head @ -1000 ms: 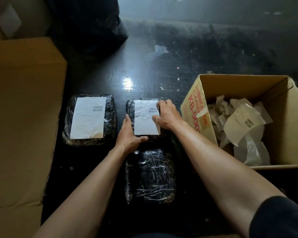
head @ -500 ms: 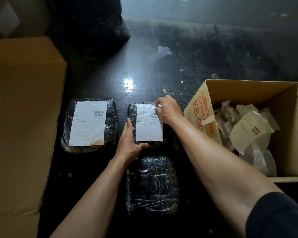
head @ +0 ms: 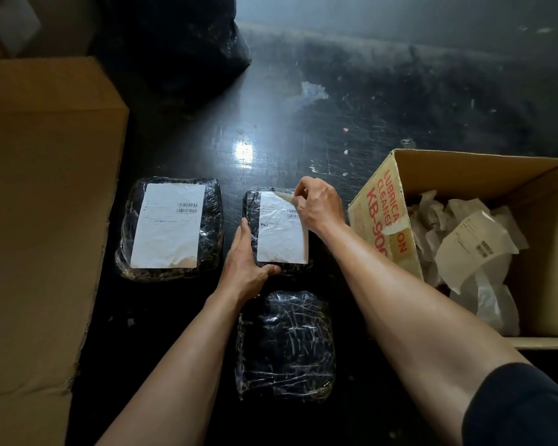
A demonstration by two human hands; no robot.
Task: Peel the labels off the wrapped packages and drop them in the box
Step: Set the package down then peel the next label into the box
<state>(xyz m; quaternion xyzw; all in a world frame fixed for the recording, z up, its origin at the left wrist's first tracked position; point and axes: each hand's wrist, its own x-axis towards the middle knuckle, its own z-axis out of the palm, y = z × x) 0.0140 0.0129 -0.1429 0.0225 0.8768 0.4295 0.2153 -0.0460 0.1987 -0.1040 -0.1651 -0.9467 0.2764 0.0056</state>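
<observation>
Peeling label [head: 282,233] corner, right hand [head: 319,207] pinching it.
Flat left hand [head: 245,265] braces package [head: 251,204]; I judge a yank tears the label.

A storeroom or packing area is suggested rather than a home or office; a dark, scuffed floor [head: 384,101], littered with paper scraps and marked by one glare spot, is used as the work surface. Film-wrapped packages [head: 284,346] are laid out on it, two bearing a printed barcode label [head: 168,230]; a large plain cardboard box [head: 45,220] is set at the left, a black plastic bag [head: 174,43] is seen behind, and an open carton [head: 484,165] (printed in red with a cleaner's product code) is filled with peeled labels [head: 474,243].
</observation>
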